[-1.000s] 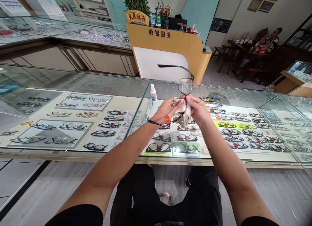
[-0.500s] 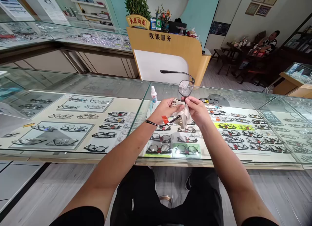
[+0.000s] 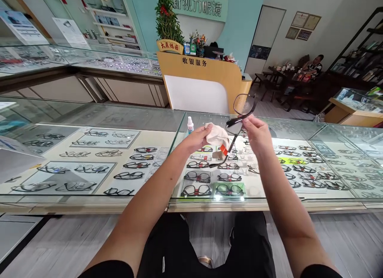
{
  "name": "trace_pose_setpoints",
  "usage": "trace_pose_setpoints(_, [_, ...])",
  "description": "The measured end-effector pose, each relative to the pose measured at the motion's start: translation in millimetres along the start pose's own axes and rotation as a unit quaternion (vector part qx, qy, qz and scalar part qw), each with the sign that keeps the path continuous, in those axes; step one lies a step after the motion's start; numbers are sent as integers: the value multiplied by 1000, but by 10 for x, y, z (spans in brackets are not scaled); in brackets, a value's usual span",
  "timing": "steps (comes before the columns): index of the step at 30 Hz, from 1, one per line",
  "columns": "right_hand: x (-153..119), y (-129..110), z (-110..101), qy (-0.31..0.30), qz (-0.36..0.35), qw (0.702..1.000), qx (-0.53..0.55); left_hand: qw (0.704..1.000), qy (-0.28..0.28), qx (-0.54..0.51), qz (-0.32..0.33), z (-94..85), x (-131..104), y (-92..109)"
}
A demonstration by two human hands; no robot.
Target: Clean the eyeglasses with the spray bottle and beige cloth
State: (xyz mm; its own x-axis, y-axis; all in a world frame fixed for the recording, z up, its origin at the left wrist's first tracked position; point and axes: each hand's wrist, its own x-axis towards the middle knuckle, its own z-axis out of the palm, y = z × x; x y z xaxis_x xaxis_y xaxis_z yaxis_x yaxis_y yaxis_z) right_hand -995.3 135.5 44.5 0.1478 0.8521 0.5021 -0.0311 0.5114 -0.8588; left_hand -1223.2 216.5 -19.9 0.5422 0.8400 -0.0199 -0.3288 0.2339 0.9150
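Black-framed eyeglasses (image 3: 245, 115) are held up over the glass counter by my right hand (image 3: 257, 135), its fingers closed on the frame. One temple slants down to the left and carries an orange-red tag (image 3: 224, 150). Left of the glasses, my left hand (image 3: 196, 139) pinches a pale cleaning cloth (image 3: 217, 135), which hangs loosely and looks apart from the upper lens. Just behind my left hand stands a small white spray bottle (image 3: 190, 125) on the counter, its lower part partly covered by the hand.
Beneath my hands is a glass display counter (image 3: 176, 204) with rows of eyeglasses inside, such as a pair on a green card (image 3: 229, 189). A wooden cashier desk (image 3: 199, 68) stands beyond it. A person (image 3: 314, 66) sits at a dark table at far right.
The cloth has come away from the glasses and stays in my left hand. My right hand has moved right with the glasses and turned them. The view has tilted up.
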Motion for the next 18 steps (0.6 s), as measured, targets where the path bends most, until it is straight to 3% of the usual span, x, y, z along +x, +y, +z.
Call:
trace_pose_setpoints(3, [59, -480, -58, -47, -108, 984, -137, 998, 7, -60, -25, -95, 37, 52])
trace_pose_setpoints(6, [154, -888, -86, -92, -211, 925, -301, 996, -9, -74, -54, -151, 35, 102])
trace_pose_setpoints(10, [268, -1111, -81, -189, -303, 809, -466, 993, -39, -55, -96, -175, -18, 183])
trace_pose_setpoints(15, [184, -1059, 35, -303, -355, 637, -613, 988, -114, -33, -103, -220, -68, 222])
trace_pose_setpoints(18, [76, -1009, 134, -349, -382, 548, -657, 986, -122, 0, -110, -250, -96, 208])
